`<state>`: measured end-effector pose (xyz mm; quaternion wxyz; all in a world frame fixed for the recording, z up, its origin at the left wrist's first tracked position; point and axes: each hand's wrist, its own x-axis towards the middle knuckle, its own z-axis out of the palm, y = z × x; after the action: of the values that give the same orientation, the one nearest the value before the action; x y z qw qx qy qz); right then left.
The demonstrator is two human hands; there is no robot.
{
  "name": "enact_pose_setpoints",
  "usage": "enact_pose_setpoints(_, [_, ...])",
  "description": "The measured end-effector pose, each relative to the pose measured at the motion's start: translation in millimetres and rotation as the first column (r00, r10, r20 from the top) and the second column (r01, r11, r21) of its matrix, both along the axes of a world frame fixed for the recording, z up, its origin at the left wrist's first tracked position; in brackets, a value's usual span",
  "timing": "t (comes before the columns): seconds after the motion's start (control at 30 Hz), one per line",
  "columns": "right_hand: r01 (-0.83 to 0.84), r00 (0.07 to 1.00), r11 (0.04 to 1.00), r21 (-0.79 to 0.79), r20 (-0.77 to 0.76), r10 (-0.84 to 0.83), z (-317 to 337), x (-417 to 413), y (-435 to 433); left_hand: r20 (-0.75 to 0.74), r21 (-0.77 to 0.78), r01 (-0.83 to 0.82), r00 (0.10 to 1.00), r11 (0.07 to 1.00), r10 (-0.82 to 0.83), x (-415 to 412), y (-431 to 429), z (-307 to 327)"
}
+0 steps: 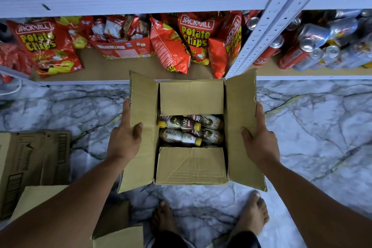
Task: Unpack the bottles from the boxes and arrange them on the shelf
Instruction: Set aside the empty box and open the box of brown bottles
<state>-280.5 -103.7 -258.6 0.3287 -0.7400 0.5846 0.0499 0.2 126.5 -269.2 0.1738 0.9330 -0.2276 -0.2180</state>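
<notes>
Two side flaps of the open box (pixel 192 167) are gripped — one by the left hand (pixel 123 139), one by the right hand (pixel 259 141) — likely to spread them. Inside, bottles (pixel 187 130) are laid flat; the shelf (pixel 141 0) above is bare — chip bags (pixel 193 40) are stacked below.

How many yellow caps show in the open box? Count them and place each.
3. Left cap at the opening's left edge, middle cap near its centre, lower cap just below that. The box flaps may hide more.
</notes>
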Motion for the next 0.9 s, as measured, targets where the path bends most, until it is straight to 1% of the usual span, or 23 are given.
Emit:
enact_pose_setpoints(0.23, [-0.048,0.999,0.999,-0.024,-0.015,0.048,5,0,-1,0.034,0.018,0.051,0.998,0.999,-0.052,-7,-5,9])
enact_pose_setpoints(0.47, [-0.074,0.996,0.997,-0.006,-0.045,0.074,24,-18,-3,0.039,0.027,0.168,0.985,0.985,-0.169,-19,-24,40])
enact_pose_setpoints(0.57, [-0.031,0.998,0.999,0.012,-0.045,0.032,40,-44,1,0.051,0.019,0.24,0.969,0.971,-0.241,-36,-31,58])
enact_pose_setpoints(0.63, [0.016,0.999,1.0,0.026,-0.042,-0.014,52,-67,4,0.047,-0.017,0.287,0.957,0.958,-0.286,-50,-38,67])
enact_pose_setpoints(0.77, [0.098,0.993,0.995,0.023,-0.066,-0.097,74,-120,4,-0.006,-0.057,0.361,0.932,0.931,-0.362,-84,-63,77])
enact_pose_setpoints(0.9, [0.208,0.976,0.978,0.024,-0.073,-0.206,97,-182,-3,-0.012,-0.133,0.466,0.882,0.875,-0.472,-123,-102,79])
